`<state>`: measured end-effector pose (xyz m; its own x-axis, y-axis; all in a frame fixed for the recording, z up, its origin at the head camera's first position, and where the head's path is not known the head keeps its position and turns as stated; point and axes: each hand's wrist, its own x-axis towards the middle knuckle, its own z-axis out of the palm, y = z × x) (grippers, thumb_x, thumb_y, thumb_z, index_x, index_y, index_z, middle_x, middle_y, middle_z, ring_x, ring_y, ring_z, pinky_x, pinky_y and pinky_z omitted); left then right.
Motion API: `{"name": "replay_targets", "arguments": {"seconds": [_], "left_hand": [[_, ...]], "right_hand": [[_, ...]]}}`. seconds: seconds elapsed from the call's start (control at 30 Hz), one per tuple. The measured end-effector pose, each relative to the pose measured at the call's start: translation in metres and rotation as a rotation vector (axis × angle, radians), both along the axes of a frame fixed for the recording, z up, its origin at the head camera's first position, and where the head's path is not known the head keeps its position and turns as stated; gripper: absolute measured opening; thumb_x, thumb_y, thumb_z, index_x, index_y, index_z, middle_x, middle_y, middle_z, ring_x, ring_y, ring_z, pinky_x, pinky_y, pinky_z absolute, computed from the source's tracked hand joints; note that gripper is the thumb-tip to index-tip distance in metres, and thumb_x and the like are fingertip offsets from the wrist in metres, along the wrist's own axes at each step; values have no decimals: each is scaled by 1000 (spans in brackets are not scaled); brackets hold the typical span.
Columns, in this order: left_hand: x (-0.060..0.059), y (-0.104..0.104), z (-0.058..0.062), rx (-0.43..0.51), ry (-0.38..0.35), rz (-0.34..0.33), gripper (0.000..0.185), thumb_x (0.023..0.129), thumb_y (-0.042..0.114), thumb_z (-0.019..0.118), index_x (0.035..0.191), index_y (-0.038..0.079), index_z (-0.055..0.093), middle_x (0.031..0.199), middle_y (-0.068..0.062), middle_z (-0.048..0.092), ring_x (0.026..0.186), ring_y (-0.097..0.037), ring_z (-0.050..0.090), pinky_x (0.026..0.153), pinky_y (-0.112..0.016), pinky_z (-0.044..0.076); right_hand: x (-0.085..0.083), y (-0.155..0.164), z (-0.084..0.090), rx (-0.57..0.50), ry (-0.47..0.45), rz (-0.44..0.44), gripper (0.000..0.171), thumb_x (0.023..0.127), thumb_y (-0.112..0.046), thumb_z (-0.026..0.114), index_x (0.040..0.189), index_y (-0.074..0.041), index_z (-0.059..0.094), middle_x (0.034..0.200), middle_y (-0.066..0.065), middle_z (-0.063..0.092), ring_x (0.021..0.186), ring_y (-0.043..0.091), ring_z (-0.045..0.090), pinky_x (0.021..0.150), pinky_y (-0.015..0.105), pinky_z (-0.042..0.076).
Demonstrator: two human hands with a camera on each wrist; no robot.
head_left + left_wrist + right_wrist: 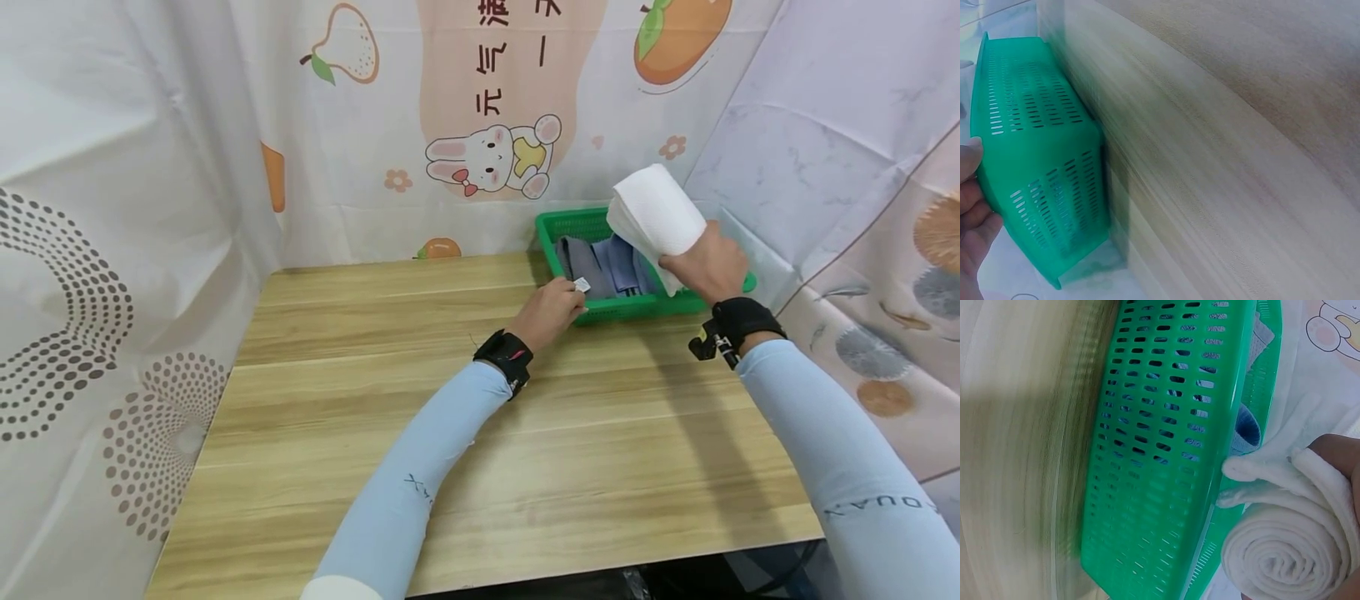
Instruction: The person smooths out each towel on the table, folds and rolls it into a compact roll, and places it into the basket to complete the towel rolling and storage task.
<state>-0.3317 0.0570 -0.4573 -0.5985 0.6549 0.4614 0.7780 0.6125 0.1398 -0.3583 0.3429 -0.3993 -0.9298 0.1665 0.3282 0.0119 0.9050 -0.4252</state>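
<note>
A green perforated plastic basket (622, 311) stands at the back right of the table. My left hand (550, 312) grips its near left corner, thumb at the rim and fingers against the wall, as the left wrist view shows. Right by those fingertips is a small white tag (582, 285). My right hand (712, 265) holds a rolled white towel (663, 208), tilted over the basket's right part. Its spiral end and loose flaps (1272, 478) show close to the rim in the right wrist view. Inside the basket lie a grey cloth (581, 257) and a blue cloth (621, 260).
The wooden table (360, 400) extends left of and in front of the basket. A printed curtain (337, 167) hangs behind, and a marbled sheet (817, 125) lines the right side. The table's front edge (637, 567) runs below my arms.
</note>
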Motion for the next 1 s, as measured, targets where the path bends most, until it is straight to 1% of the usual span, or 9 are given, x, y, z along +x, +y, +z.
{"name": "replay_targets", "arguments": {"seconds": [0.2,0.47,0.63,0.77,1.0], "left_hand": [[0,1,0,-9,-2,1,11,100,19,70,100,12,78,99,-2,70,95,-16,61,84,-22,50],[-1,0,-1,-7,14,10,11,100,20,70,99,13,78,98,-1,70,94,-15,61,83,-21,50],[-1,0,-1,-2,11,5,11,101,20,69,99,12,77,98,-1,70,95,-15,61,84,-21,50],[-1,0,-1,1,12,2,11,101,20,69,100,12,77,98,-1,70,96,-15,61,85,-21,50],[-2,0,-1,-5,11,3,10,101,20,70,99,12,76,99,-1,69,96,-16,61,85,-22,50]], "right_hand": [[0,3,1,-4,-11,-20,74,84,-36,74,132,14,49,110,36,60,89,56,62,67,67,50],[0,9,1,-4,8,-23,69,85,-34,72,130,13,50,107,37,61,84,57,62,64,68,49],[1,11,1,-6,-44,-61,76,87,-38,70,136,13,43,110,39,58,91,58,60,70,68,49],[1,14,1,-20,-57,-78,78,87,-39,69,138,13,42,115,39,57,96,58,59,74,69,48],[-1,19,1,-22,-62,-88,78,86,-41,69,136,13,43,115,37,58,96,57,59,73,69,48]]}}
